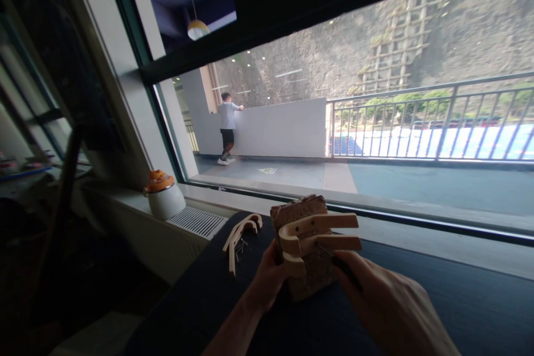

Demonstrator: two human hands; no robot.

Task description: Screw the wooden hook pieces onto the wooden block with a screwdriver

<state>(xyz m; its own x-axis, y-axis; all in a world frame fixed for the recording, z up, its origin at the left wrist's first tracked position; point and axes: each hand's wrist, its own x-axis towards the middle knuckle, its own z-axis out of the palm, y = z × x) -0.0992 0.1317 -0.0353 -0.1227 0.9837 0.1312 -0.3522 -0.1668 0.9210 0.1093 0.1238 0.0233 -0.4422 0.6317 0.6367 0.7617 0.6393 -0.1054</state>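
Note:
A rough brown block (311, 281), brick-like in look, is propped up above the dark table, and my left hand (269, 275) grips its left edge. Against its face lie curved pale wooden hooks (294, 238) with dark holes, their straight ends sticking out to the right. My right hand (387, 295) is closed around the dark handle of a screwdriver (349, 271). The shaft's tip meets the lower wooden arm. Left of the block, more curved wooden hooks (233, 242) rest on the table, with several small screws (240, 248) beside them.
The dark table (183, 311) stands against a window sill (258, 196). On the ledge at left sit a white jar with an orange lid (164, 194) and a vent grille (196, 221). Outside the glass, a person (227, 122) stands by a white wall; a railing (392, 122) runs rightward.

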